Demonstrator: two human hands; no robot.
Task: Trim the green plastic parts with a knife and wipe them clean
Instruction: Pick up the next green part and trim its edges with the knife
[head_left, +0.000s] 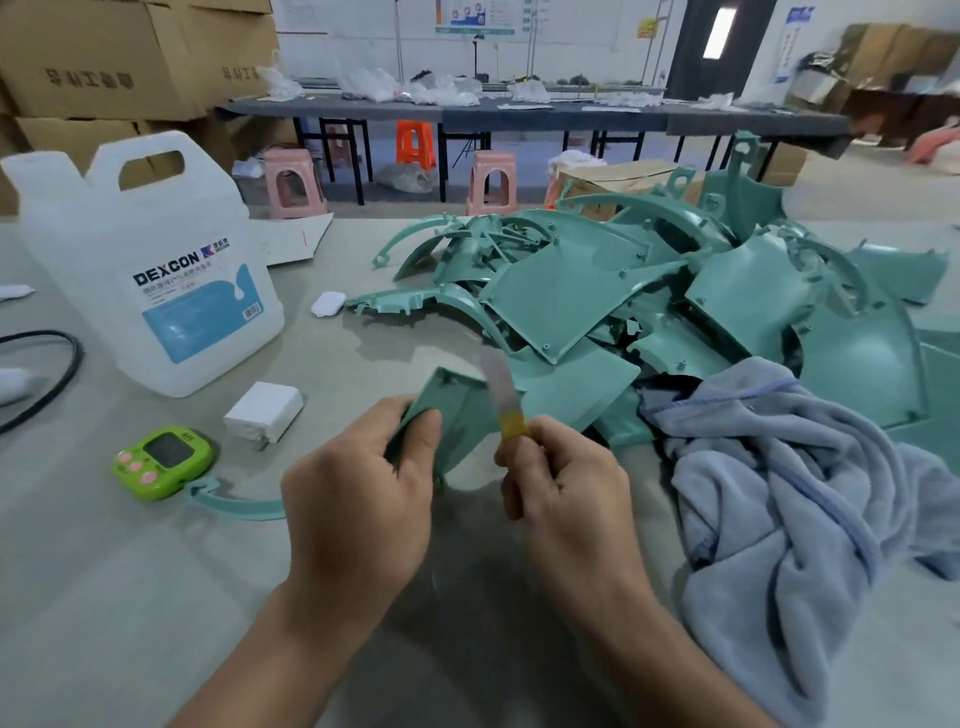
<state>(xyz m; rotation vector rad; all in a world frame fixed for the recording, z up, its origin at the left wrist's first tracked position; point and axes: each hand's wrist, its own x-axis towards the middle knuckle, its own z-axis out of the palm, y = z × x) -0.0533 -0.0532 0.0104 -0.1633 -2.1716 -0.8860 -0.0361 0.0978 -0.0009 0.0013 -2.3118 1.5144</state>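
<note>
Left hand (358, 493): grip wrapped round small flat green plastic panel (457, 410), thumb on its face, panel held up over grey tabletop (130, 597), centre of view. Right hand (566, 483): grip clamped on small knife with yellow handle (505, 395), blade pointing up, right at panel's right edge. Blade blurry, so can't call contact. Big heap of green plastic parts (649, 291) behind, to right. Bluish-grey towel (805, 483) bunched against heap's near side. White translucent jug (145, 270) on left; lime green timer (163, 462) and white box (265, 410) in front of it, curved green strip (234, 504) touching timer.
</note>
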